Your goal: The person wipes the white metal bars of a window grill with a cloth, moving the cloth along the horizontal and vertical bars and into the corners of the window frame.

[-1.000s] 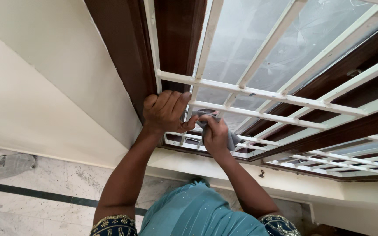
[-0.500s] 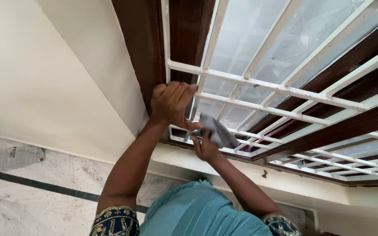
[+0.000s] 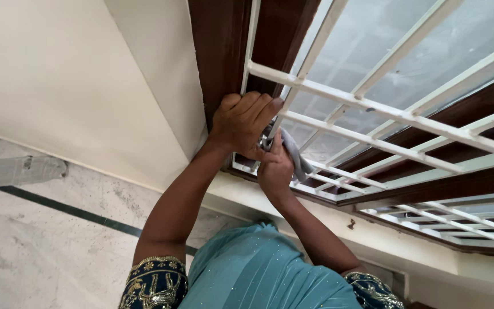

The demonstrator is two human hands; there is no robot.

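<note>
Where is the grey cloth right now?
The grey cloth is in the right hand, pressed to the white window grille, beside the left hand.

Cream wall (image 3: 70, 74), marble floor (image 3: 41, 240)

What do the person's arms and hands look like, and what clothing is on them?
Both arms are bare from the upper arm down. The left hand and right hand wear no gloves, and no rings or bangles are visible. Each short sleeve, the left sleeve and right sleeve, is dark blue with gold embroidery. The garment between them is teal with tiny sparkles.
</note>
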